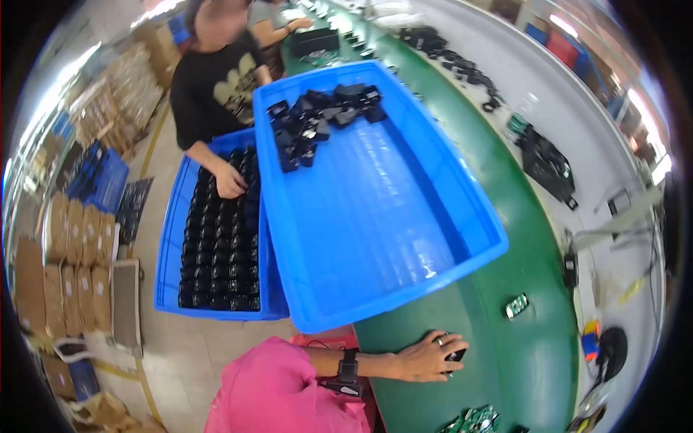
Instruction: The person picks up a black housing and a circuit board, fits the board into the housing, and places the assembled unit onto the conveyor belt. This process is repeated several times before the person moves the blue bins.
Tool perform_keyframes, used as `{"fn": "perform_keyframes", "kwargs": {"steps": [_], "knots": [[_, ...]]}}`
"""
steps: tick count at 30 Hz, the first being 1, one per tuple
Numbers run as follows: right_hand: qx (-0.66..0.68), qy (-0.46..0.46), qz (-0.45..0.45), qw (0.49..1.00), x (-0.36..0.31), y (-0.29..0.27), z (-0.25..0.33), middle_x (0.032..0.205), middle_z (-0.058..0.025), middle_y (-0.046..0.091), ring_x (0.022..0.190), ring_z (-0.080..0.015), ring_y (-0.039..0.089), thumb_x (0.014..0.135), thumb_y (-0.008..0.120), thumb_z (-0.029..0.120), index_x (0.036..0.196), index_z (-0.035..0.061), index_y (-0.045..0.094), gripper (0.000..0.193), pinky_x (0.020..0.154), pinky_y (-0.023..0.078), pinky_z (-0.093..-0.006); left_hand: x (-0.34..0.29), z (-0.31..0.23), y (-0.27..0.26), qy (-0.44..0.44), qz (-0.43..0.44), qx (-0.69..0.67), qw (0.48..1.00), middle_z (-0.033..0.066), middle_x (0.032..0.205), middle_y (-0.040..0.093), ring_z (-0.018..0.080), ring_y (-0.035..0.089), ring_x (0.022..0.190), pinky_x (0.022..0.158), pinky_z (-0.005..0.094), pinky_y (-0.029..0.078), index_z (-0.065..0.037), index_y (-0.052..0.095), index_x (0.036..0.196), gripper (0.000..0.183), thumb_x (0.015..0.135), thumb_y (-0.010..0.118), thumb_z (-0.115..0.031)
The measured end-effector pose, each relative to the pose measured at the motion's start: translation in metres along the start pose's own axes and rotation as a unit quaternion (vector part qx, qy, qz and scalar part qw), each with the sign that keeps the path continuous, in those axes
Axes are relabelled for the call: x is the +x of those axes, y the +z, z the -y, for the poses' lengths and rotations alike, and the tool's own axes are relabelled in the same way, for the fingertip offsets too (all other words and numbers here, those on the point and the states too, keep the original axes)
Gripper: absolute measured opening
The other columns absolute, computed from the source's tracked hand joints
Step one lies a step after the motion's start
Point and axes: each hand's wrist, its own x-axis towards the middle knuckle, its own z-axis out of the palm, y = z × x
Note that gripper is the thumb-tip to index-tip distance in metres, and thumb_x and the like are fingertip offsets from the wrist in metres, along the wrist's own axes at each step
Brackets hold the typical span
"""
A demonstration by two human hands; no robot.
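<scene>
From the lower edge my left arm, in a pink sleeve with a black watch on the wrist, reaches right across the green work surface. My left hand [429, 359], palm down with a ring on one finger, has its fingers bent round a small black part [455, 355]; most of the part is hidden beneath them. Just beyond the hand is the near rim of a large blue bin [375, 303], with several loose black housings [325, 119] heaped at its far end. A small green circuit board [517, 307] lies to the right. My right hand is out of view.
A co-worker's hand [231, 182] rests among rows of black parts [220, 249] in a second blue bin [164, 267] at left. More circuit boards [473, 421] lie at the lower edge. Black cables [545, 162] and a tape roll [613, 352] line the right side.
</scene>
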Motion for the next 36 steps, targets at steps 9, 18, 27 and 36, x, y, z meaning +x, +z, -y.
{"fn": "perform_keyframes", "kwargs": {"steps": [9,18,27,36], "knots": [[0.219,-0.246,0.21,0.921,0.045,0.063,0.082,0.111,-0.0228,0.057,0.094,-0.0367,0.055,0.09,0.058,0.027,0.104,0.0009,0.065,0.03,0.085,0.046,-0.0465,-0.003,0.004,0.022,0.002,-0.096,-0.111,0.989,0.0208,0.148,0.03,0.0374,0.028,0.14,0.112,0.0521,0.028,-0.009,0.058,0.124,0.044,0.083,0.069,-0.022],[0.247,-0.205,0.171,0.932,-0.068,0.094,0.228,0.111,-0.0258,0.064,0.098,-0.0441,0.06,0.094,0.056,0.025,0.115,-0.0005,0.066,0.035,0.084,0.05,-0.0522,0.0,0.008,-0.016,0.0,-0.193,-0.112,0.975,0.0173,0.121,0.055,0.0293,0.056,0.111,0.095,0.0405,0.045,-0.006,0.062,0.104,0.023,0.088,0.05,-0.016],[0.308,-0.231,0.304,0.871,-0.045,0.167,0.098,0.135,-0.0199,0.049,0.12,-0.043,0.046,0.09,0.053,0.043,0.132,0.0076,0.055,0.055,0.096,0.042,-0.0557,-0.002,-0.004,0.017,-0.018,-0.205,-0.199,0.958,0.0126,0.112,0.064,0.0311,0.051,0.122,0.097,0.0444,0.045,-0.01,0.069,0.088,0.019,0.082,0.057,-0.022],[0.352,-0.052,0.193,0.914,-0.097,0.1,0.225,0.122,-0.0194,0.054,0.099,-0.0369,0.055,0.089,0.059,0.018,0.12,0.0031,0.057,0.034,0.087,0.042,-0.0512,-0.01,0.006,0.017,-0.02,-0.125,-0.189,0.974,0.0139,0.127,0.055,0.0362,0.05,0.119,0.101,0.0538,0.039,-0.009,0.066,0.089,0.024,0.081,0.066,-0.032]]}}
